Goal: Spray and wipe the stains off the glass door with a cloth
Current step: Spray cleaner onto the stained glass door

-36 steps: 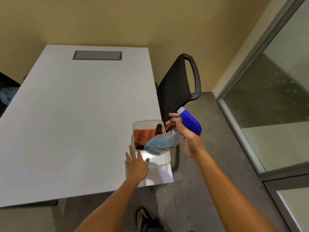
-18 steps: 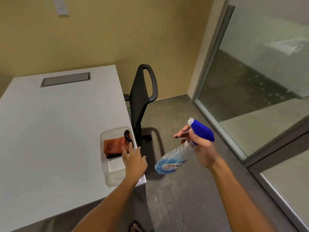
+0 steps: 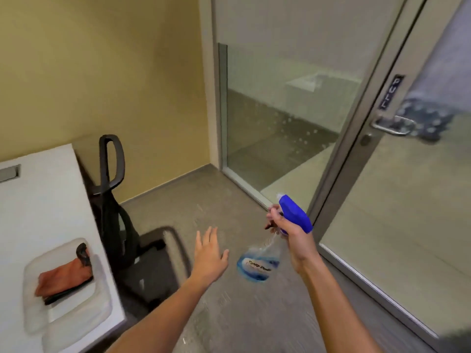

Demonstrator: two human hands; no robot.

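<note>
Right hand: A spray bottle is gripped at its neck by the right hand, fingers curled below the blue trigger head; the clear body with blue liquid is hung down and tilted toward the left.
Left hand: The left hand is held out over the grey carpet, palm down, fingers straight and slightly spread, nothing held, just beside the bottle but apart from it.
Glass door: The glass door is seen at right, in a metal frame, with a bar handle and a dark "PULL" label above it; a cluster of pale spots is seen on the pane by the handle.
Fixed pane: A fixed glass panel is set left of the door, speckled with small light marks.
Cloth: An orange cloth is lain folded, on top of something dark, in a clear plastic container at the corner of the white table, well apart from both hands.
Chair: A black office chair is stood just beside the table, against the yellow wall.
</note>
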